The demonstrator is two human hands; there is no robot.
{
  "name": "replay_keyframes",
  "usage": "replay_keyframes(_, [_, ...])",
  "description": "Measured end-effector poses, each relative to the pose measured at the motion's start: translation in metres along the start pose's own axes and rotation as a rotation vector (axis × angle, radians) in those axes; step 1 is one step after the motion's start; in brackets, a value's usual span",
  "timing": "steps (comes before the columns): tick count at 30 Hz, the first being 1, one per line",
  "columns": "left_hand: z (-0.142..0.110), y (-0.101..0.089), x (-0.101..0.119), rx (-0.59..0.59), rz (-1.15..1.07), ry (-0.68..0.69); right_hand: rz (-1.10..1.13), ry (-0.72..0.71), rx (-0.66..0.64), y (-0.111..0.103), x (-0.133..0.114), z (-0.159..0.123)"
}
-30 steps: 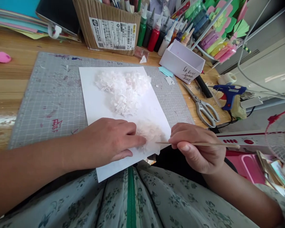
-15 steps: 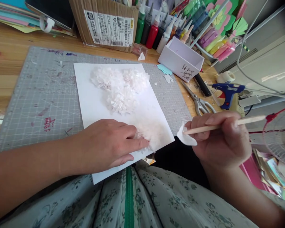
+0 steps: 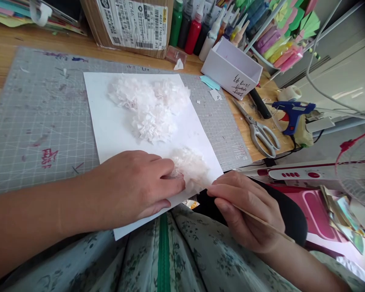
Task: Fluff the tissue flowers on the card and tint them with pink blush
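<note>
A white sheet of paper (image 3: 105, 121) lies tilted on the grey cutting mat (image 3: 33, 117). Three ruffled tufts of white tissue paper (image 3: 153, 121) stand together on its upper half. Lower down is another white tuft (image 3: 190, 164). My left hand (image 3: 142, 184) rests on the sheet, fingers partly spread, with the fingertips against this lower tuft's left side. At the sheet's right edge, my right hand (image 3: 246, 209) is closed around a thin wooden stick (image 3: 263, 223). The stick's front end points into the lower tuft; its very tip cannot be made out.
Scissors (image 3: 258, 132) and a blue glue gun (image 3: 293, 113) lie to the right. A white open box (image 3: 231, 73), bottles of paint (image 3: 191, 34) and a cardboard box (image 3: 127, 24) line the back. Paper scraps (image 3: 215, 95) lie on the mat.
My right hand has moved left and down to the lower tuft with the stick. The white tissue piece at the stick's tip no longer shows separately. My left hand stays nearly in place.
</note>
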State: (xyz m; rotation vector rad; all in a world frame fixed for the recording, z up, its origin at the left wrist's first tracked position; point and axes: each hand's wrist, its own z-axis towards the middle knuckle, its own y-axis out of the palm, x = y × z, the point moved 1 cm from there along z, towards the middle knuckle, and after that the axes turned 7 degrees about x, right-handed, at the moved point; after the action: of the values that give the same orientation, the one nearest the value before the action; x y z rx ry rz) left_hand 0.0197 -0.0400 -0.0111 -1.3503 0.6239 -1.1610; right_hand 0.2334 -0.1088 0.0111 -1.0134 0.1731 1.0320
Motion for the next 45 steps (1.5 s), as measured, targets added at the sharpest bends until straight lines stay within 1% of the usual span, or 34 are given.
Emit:
replay_keyframes(4, [0.0, 0.0, -0.001, 0.009, -0.023, 0.007, -0.051, -0.026, -0.043, 0.002, -0.001, 0.002])
replay_keyframes(9, [-0.001, 0.0, -0.001, 0.006, -0.047, -0.004, -0.116, -0.096, -0.051, 0.006, -0.001, 0.001])
replay_keyframes(16, [-0.002, 0.0, -0.002, 0.028, -0.072, -0.01, -0.214, -0.132, -0.101, 0.018, 0.0, 0.006])
replay_keyframes(21, [-0.004, 0.001, -0.002, 0.041, -0.098, -0.014, -0.185, -0.091, -0.097, 0.023, 0.007, 0.007])
replay_keyframes(23, [-0.004, 0.002, -0.001, 0.041, -0.078, -0.023, -0.16, -0.071, -0.086, 0.022, 0.01, 0.005])
replay_keyframes(26, [-0.003, 0.002, 0.0, 0.011, -0.038, -0.026, -0.117, -0.047, -0.06, 0.018, 0.012, 0.003])
replay_keyframes(31, [-0.001, 0.002, 0.0, 0.001, -0.03, -0.04, -0.109, -0.107, -0.046, 0.01, 0.011, 0.001])
replay_keyframes(34, [-0.001, 0.002, 0.0, -0.004, -0.043, -0.055, -0.117, -0.106, -0.026, 0.005, 0.008, 0.002])
replay_keyframes(39, [-0.002, 0.001, -0.002, -0.003, -0.071, -0.041, -0.024, -0.114, 0.016, -0.001, 0.005, 0.004])
replay_keyframes(45, [-0.003, 0.0, -0.002, 0.029, -0.12, 0.011, -0.016, -0.1, -0.037, 0.0, 0.008, 0.006])
